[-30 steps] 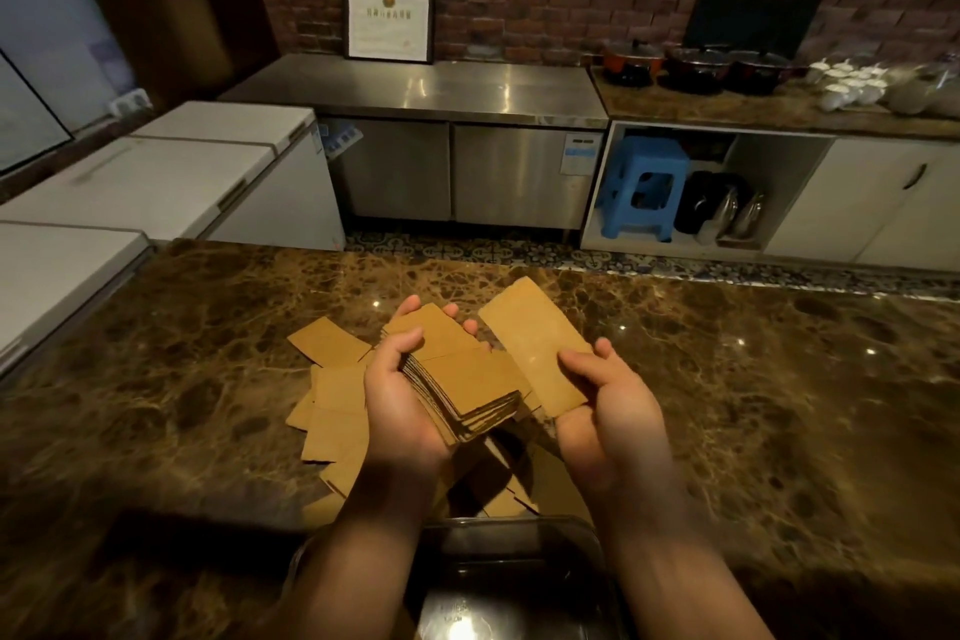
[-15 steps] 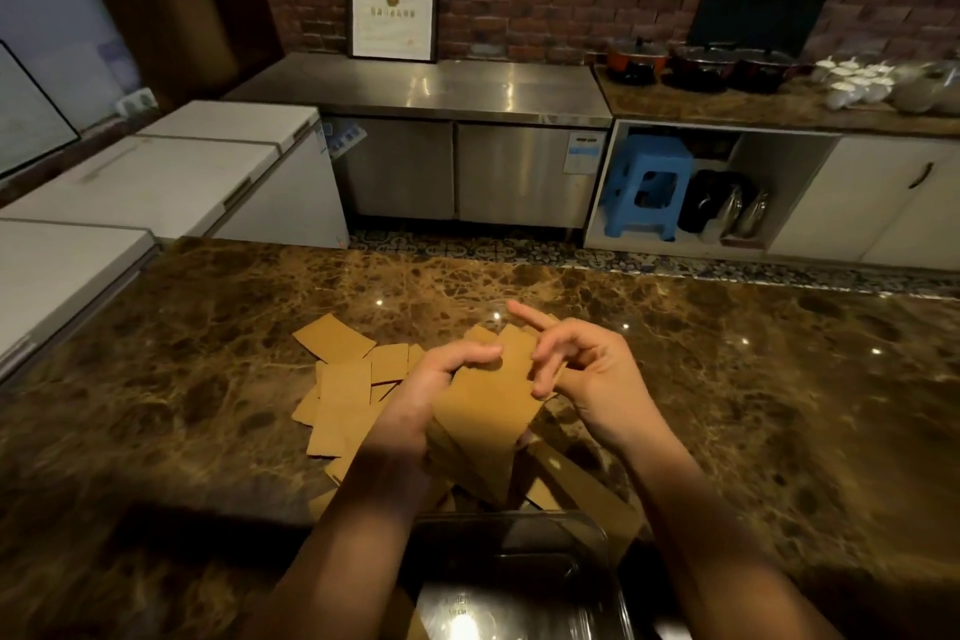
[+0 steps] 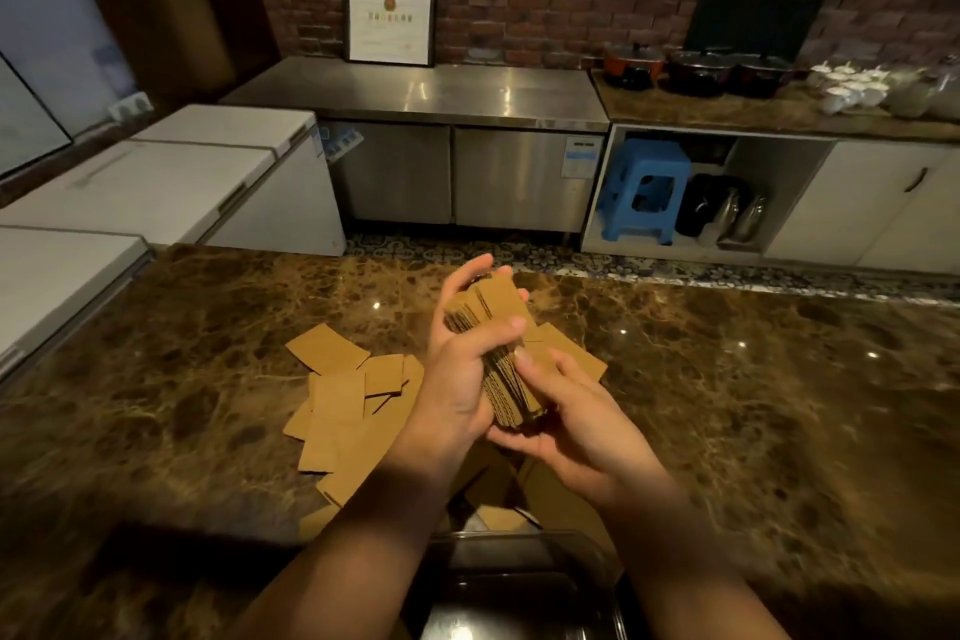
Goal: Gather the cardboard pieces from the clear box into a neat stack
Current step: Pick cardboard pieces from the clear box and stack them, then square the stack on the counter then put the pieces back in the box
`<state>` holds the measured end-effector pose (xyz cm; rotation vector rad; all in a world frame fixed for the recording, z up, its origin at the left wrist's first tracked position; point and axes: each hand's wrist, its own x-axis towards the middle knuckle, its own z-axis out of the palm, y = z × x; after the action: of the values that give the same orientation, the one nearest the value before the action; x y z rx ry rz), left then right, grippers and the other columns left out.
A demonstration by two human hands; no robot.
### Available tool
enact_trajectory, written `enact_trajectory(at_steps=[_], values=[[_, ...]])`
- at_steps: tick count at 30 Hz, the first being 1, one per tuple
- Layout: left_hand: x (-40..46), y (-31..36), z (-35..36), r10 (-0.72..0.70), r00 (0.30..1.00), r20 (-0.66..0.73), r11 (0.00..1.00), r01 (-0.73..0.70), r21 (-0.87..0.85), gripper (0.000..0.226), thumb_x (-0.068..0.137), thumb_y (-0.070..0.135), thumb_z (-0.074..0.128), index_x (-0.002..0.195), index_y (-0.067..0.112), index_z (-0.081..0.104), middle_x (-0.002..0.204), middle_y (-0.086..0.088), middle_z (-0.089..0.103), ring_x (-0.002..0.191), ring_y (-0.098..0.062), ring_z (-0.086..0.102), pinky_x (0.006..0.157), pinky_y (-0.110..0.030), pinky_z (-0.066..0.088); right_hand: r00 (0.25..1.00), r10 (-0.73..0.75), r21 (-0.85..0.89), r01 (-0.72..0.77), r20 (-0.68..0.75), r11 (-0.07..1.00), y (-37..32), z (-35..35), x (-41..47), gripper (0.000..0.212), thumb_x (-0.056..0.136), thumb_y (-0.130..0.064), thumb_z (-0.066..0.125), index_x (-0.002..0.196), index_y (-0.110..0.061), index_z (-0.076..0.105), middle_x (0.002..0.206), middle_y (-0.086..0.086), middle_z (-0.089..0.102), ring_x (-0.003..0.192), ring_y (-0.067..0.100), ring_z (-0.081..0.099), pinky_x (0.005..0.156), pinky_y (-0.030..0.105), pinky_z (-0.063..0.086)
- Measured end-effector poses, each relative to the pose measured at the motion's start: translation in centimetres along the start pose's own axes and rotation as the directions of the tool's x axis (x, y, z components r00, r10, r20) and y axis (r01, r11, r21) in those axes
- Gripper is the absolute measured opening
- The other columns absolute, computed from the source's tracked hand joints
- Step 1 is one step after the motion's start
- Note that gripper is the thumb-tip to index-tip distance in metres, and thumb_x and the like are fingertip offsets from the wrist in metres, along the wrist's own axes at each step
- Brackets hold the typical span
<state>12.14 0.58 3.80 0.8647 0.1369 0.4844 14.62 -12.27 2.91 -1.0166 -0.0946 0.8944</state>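
You have the stack of cardboard pieces [image 3: 498, 359] up off the marble counter [image 3: 753, 405] and between both hands; your left hand [image 3: 457, 379] wraps it from the left, thumb across the top face and fingers curled behind the far end; your right hand [image 3: 566, 426] cups the near lower corner from beneath, fingers bent round the edges. To do this step well, I would keep the left grip light so the sheets can slide, press the near ends flush with the right palm, then turn the stack and square the long sides too; squeezing hard would likely lock a skewed piece in place. The corrugated edges still look slightly fanned near the top, so it wants more truing.

More loose pieces [image 3: 337, 395] lie scattered on the counter to the left and beneath your wrists; the clear box [image 3: 519, 582] sits at the near edge between your forearms, and what it holds I cannot tell.

Against the frame 0.5 s ago, your right hand has dropped from above the pieces to under them; the bundle now sits tighter; 1 s ago that hand held 1 separate piece apart from the stack.
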Motion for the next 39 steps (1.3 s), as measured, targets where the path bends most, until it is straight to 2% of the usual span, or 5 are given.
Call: enact_trajectory(at_steps=[4, 10, 16, 24, 39], values=[[2.2, -2.7, 1.7, -0.152, 0.987, 0.057, 0.981, 0.144, 0.130, 0.071, 0.066, 0.000, 0.076, 0.129, 0.030, 0.064, 0.115, -0.008, 0.072, 0.099, -0.022, 0.071, 0.077, -0.033, 0.058, 0.945, -0.279, -0.145, 0.256, -0.173, 0.956, -1.1, -3.8, -0.5, 0.054, 0.078, -0.011, 0.081, 0.124, -0.023, 0.056, 0.105, 0.009, 0.077, 0.097, 0.023, 0.075, 0.073, 0.037, 0.062], [2.8, -10.6, 5.2, -0.361, 0.928, -0.093, 0.860, 0.370, 0.351, 0.062, 0.066, 0.048, 0.086, 0.119, 0.026, 0.064, 0.114, -0.006, 0.069, 0.095, -0.017, 0.073, 0.077, -0.033, 0.062, 0.656, -0.742, -0.944, 0.137, -0.141, 0.301, -1.6, -12.5, -0.9, 0.063, 0.079, -0.012, 0.081, 0.102, -0.056, 0.042, 0.110, -0.026, 0.045, 0.105, -0.021, 0.045, 0.082, 0.004, 0.039], [1.7, -17.9, 5.2, -0.291, 0.937, -0.195, 0.802, 0.350, 0.485, 0.014, 0.090, 0.027, 0.068, 0.091, 0.013, 0.065, 0.090, -0.005, 0.071, 0.075, -0.008, 0.070, 0.061, -0.021, 0.054, 0.653, -0.624, -0.607, 0.304, -0.429, 0.735, 2.5, -17.2, -0.6, 0.030, 0.082, -0.042, 0.073, 0.095, -0.039, 0.046, 0.107, 0.003, 0.060, 0.096, 0.014, 0.064, 0.080, 0.043, 0.056], [2.7, -18.6, 4.0, -0.201, 0.977, -0.072, 0.786, 0.204, 0.584, 0.013, 0.092, 0.011, 0.065, 0.093, 0.023, 0.070, 0.103, -0.001, 0.073, 0.094, -0.013, 0.068, 0.076, -0.027, 0.055, 0.369, -0.670, -0.587, 0.323, -0.644, 0.742, 3.3, -17.1, 1.3, 0.018, 0.091, -0.028, 0.069, 0.109, -0.033, 0.066, 0.103, -0.009, 0.071, 0.094, 0.007, 0.070, 0.070, 0.022, 0.059], [3.0, -17.9, 3.5, -0.164, 0.986, -0.027, 0.867, 0.157, 0.473, 0.026, 0.097, 0.017, 0.050, 0.084, 0.024, 0.071, 0.086, 0.001, 0.074, 0.087, -0.018, 0.069, 0.073, -0.030, 0.056, 0.438, -0.563, -0.389, 0.427, -0.701, 0.817, 2.1, -16.3, 2.4, 0.029, 0.094, -0.027, 0.044, 0.096, -0.024, 0.072, 0.092, -0.012, 0.075, 0.085, 0.000, 0.068, 0.070, 0.016, 0.052]])
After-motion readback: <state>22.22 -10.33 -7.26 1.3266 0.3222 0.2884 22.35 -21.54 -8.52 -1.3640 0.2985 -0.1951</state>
